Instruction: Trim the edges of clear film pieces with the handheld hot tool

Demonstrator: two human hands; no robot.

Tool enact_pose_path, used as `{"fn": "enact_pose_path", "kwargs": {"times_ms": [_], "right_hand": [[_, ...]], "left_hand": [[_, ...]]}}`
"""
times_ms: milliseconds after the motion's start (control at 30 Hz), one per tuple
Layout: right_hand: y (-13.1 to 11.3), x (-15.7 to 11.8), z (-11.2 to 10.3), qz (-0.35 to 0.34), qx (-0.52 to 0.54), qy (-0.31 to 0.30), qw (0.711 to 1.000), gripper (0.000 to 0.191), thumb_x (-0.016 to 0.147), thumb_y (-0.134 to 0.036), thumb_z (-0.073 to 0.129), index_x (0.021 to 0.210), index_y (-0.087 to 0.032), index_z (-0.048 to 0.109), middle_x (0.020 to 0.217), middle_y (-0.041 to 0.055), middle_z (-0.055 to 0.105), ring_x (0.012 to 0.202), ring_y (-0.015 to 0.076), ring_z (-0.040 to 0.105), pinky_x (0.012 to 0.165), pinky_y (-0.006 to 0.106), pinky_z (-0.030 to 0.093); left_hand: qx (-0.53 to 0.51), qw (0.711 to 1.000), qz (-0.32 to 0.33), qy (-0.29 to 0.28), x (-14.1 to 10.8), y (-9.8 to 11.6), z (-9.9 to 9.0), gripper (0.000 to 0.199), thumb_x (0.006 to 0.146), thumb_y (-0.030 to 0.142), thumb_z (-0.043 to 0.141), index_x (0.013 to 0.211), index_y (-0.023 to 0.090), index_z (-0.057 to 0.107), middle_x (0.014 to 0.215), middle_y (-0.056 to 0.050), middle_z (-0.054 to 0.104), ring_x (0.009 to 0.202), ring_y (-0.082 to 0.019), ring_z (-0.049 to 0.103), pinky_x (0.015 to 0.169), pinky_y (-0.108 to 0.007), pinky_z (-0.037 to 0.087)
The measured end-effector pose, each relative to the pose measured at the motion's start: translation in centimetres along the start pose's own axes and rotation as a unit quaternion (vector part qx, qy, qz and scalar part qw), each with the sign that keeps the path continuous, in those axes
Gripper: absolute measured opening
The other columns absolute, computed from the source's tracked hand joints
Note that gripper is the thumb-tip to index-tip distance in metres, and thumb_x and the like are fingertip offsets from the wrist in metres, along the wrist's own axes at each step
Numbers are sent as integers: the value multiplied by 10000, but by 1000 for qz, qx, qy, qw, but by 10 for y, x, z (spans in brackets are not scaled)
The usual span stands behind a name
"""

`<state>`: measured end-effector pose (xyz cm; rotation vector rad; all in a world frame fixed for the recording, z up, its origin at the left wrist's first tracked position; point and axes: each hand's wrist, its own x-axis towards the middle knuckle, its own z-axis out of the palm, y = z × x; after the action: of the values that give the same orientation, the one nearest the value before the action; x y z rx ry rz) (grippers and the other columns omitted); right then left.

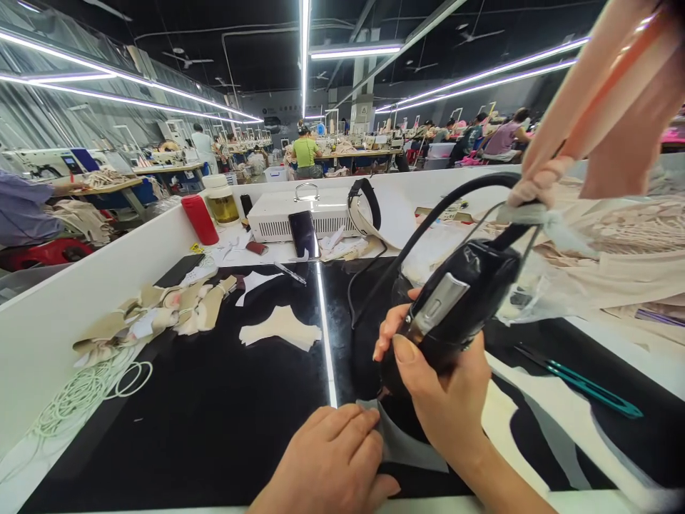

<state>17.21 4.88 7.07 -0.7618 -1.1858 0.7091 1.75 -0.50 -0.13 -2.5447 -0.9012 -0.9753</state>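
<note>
My right hand (447, 385) is wrapped round the body of a black hand-held power tool (454, 307) with a metal plate on its side. The tool stands tilted, its lower end close to the black table mat (203, 414); that end is mostly hidden. My left hand (335, 453) lies on the mat with its fingers together, pressing the edge of a grey fabric piece (409, 450) beside the tool. Cream fabric pieces (281, 327) lie farther up the mat. To the right are a teal-handled pair of tweezers (594, 389) and more pale cut pieces (551, 392).
A thick black cable (444, 203) arches from the tool. Pale fabric strips (604, 107) hang at upper right. A white vented box (305, 210) and a phone (303, 234) stand at the back. Fabric scraps (165, 314) and pale green cord (80, 392) lie left. Several people work beyond.
</note>
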Motion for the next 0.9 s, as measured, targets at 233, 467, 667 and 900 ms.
{"fn": "enact_pose_path", "kwargs": {"times_ms": [233,467,667,900], "right_hand": [[2,-2,9,19,68,-6,997,335,889,-273,804,1147,-324,596,859,-31,684,668,187,657,582,343,605],[6,-6,9,22,50,-21,998,371,893,-298,805,1172,-317,562,857,-22,680,668,200,650,597,373,611],[5,-3,12,16,48,-13,999,343,881,-256,771,1151,-314,569,843,-26,685,660,198,649,567,360,608],[11,-5,12,11,89,-55,994,319,950,-303,786,1191,-327,579,893,-26,690,708,193,664,624,360,619]], "left_hand": [[-8,1000,-2,2,0,-1,0,492,1218,418,331,1001,164,693,1080,-22,847,980,-174,808,793,-304,617],[-10,1000,-4,7,0,-1,1,434,1200,416,412,1000,159,698,1076,-27,848,983,-181,808,783,-317,622],[-13,1000,-3,2,-1,-1,0,424,1193,422,436,1016,151,708,1097,-33,847,998,-186,807,771,-323,629],[-14,1000,2,-8,-6,-1,2,391,1182,428,473,1049,149,713,1143,-53,845,1039,-195,807,801,-317,629]]}}
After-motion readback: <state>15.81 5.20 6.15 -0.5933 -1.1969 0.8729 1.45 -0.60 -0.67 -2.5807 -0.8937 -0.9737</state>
